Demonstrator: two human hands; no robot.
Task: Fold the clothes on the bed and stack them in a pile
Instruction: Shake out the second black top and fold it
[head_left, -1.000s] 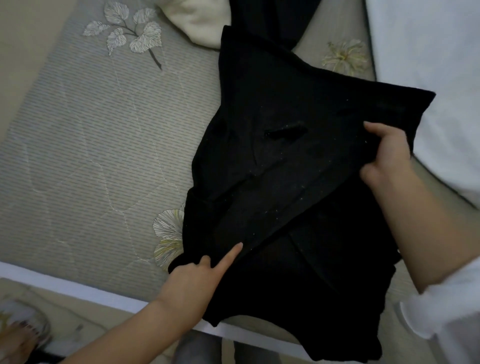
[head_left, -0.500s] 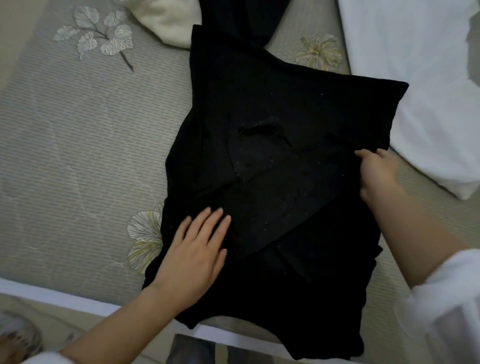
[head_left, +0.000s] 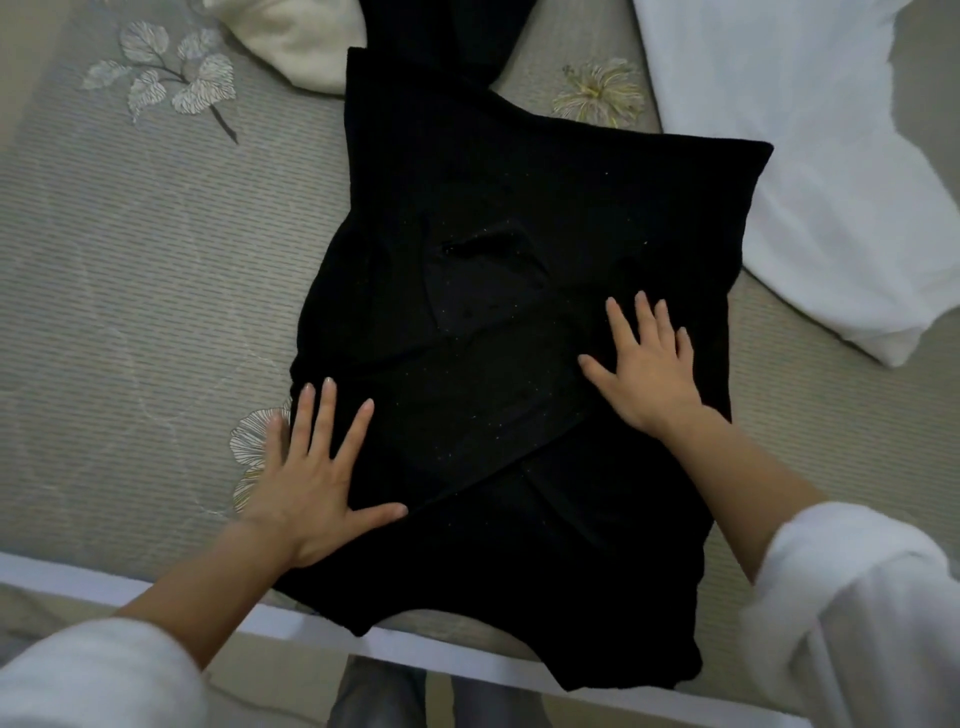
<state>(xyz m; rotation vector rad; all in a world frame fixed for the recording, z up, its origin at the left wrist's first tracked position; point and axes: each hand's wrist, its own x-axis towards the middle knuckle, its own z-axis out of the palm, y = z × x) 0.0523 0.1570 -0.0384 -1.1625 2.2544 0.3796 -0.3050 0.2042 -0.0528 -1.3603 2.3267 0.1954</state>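
Observation:
A black garment (head_left: 519, 218) lies partly folded on the bed (head_left: 130, 291), its lower hem hanging over the bed's white front edge. My left hand (head_left: 317, 467) lies flat with spread fingers on the garment's lower left side, at its edge. My right hand (head_left: 649, 364) presses flat on the right side of the garment, fingers straight and spread. Neither hand grips any fabric. A folded flap runs diagonally between the two hands.
A white garment (head_left: 810, 171) lies spread at the right of the bed. A cream garment (head_left: 296, 41) sits at the top, beside another black piece (head_left: 447, 31). The bed's white front edge (head_left: 467, 660) runs along the bottom; grey trouser legs show below it.
My right hand has let go of the garment's right edge and now lies flat on it. My left hand went from pointing to flat and slid toward the left edge.

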